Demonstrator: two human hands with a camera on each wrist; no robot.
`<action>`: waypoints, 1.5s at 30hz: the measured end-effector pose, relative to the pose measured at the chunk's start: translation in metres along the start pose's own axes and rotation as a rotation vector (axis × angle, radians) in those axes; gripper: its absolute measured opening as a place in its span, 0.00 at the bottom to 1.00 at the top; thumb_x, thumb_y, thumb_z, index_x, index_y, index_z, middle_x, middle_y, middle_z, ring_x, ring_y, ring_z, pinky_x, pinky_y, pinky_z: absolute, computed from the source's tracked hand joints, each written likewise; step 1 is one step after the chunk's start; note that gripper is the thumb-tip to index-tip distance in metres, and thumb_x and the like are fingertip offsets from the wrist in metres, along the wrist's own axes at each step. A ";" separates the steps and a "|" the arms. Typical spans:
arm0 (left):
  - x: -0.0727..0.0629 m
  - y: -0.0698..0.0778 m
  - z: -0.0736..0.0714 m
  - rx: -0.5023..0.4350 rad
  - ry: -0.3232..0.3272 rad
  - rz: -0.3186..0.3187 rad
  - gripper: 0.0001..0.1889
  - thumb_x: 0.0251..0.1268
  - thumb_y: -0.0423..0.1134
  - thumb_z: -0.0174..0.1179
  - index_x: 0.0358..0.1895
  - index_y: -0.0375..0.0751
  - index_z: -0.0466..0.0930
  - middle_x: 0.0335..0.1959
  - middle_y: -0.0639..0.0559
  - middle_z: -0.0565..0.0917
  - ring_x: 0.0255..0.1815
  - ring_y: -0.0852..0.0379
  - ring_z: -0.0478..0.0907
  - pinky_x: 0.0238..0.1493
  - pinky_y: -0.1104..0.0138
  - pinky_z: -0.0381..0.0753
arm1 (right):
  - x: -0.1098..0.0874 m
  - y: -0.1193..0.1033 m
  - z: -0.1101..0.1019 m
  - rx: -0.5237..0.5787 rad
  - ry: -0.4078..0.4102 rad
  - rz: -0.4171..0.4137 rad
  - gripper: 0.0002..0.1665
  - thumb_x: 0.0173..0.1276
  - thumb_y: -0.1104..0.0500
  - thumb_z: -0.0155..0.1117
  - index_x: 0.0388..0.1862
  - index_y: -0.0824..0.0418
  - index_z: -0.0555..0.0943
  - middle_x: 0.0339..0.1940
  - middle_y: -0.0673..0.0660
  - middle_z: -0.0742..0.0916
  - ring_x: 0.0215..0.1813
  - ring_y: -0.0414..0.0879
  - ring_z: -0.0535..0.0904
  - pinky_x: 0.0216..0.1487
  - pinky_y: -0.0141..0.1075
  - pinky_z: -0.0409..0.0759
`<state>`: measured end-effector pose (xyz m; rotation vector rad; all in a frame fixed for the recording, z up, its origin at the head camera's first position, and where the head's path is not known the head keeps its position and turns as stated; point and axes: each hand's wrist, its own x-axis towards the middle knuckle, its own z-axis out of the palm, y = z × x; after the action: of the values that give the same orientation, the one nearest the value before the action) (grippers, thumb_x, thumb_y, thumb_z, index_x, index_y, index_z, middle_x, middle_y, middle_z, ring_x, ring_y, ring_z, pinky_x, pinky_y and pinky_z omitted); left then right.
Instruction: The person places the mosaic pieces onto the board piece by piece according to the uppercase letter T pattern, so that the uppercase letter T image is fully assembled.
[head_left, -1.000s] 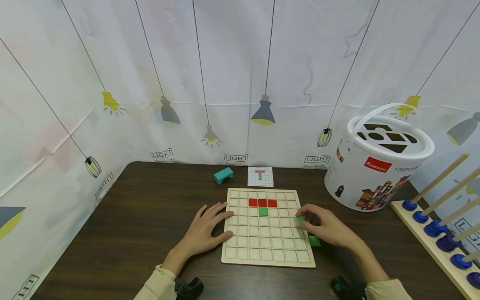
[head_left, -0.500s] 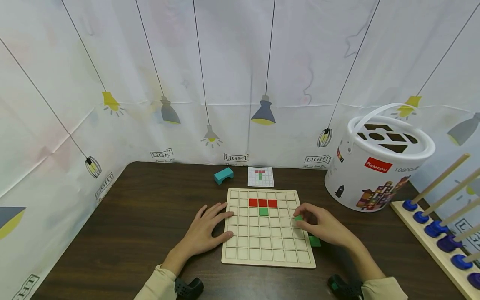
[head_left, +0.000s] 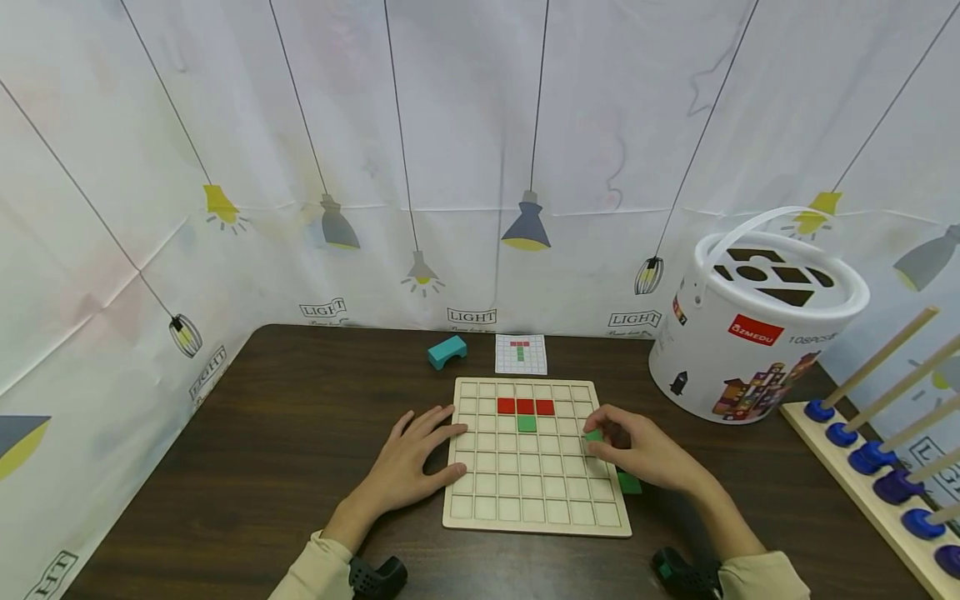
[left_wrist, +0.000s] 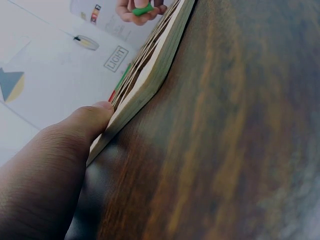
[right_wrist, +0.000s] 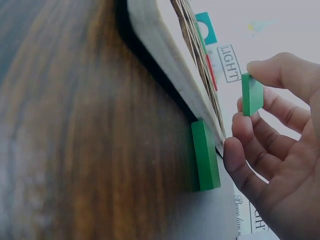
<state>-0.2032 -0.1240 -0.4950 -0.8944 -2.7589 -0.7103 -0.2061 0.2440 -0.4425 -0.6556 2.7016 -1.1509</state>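
Observation:
A wooden grid board (head_left: 536, 485) lies flat on the dark table. Three red square tiles (head_left: 526, 406) form a row in its upper part, and one green tile (head_left: 527, 423) sits under the middle red one. My left hand (head_left: 408, 460) rests along the board's left edge, fingers spread, thumb touching the side in the left wrist view. Over the right edge, my right hand (head_left: 648, 448) pinches a green square tile (right_wrist: 252, 95) between thumb and fingers. Below that hand, a second green piece (right_wrist: 205, 156) lies on the table against the board's right edge.
Behind the board lie a small pattern card (head_left: 521, 354) with a red and green T and a teal arch block (head_left: 447, 352). A white bucket (head_left: 690, 350) stands at the back right. A peg stand (head_left: 847, 471) with blue rings occupies the right side.
My right hand has moved slightly left, carrying the pinched green tile farther over the board. My left hand has stayed in place.

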 end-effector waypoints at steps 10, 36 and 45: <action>0.000 0.000 0.000 0.000 -0.003 -0.002 0.30 0.63 0.65 0.51 0.67 0.60 0.68 0.74 0.53 0.61 0.75 0.49 0.56 0.73 0.41 0.47 | 0.003 -0.002 0.003 0.003 -0.028 -0.045 0.10 0.66 0.54 0.64 0.43 0.55 0.77 0.32 0.49 0.79 0.33 0.39 0.73 0.31 0.30 0.74; 0.000 0.000 0.001 0.002 0.006 0.011 0.30 0.64 0.65 0.50 0.67 0.60 0.68 0.74 0.53 0.61 0.75 0.48 0.56 0.73 0.41 0.48 | 0.016 -0.013 0.015 0.028 -0.019 -0.069 0.08 0.69 0.56 0.59 0.45 0.53 0.80 0.44 0.50 0.83 0.42 0.41 0.79 0.43 0.31 0.80; 0.000 -0.001 0.001 0.003 0.012 0.007 0.30 0.64 0.65 0.50 0.67 0.61 0.68 0.74 0.53 0.61 0.75 0.49 0.56 0.72 0.41 0.49 | 0.026 -0.021 0.025 0.051 0.014 -0.085 0.07 0.68 0.56 0.61 0.43 0.55 0.80 0.41 0.51 0.85 0.43 0.43 0.80 0.43 0.32 0.80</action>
<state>-0.2035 -0.1243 -0.4965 -0.8958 -2.7439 -0.7074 -0.2152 0.2032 -0.4437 -0.7639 2.6691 -1.2445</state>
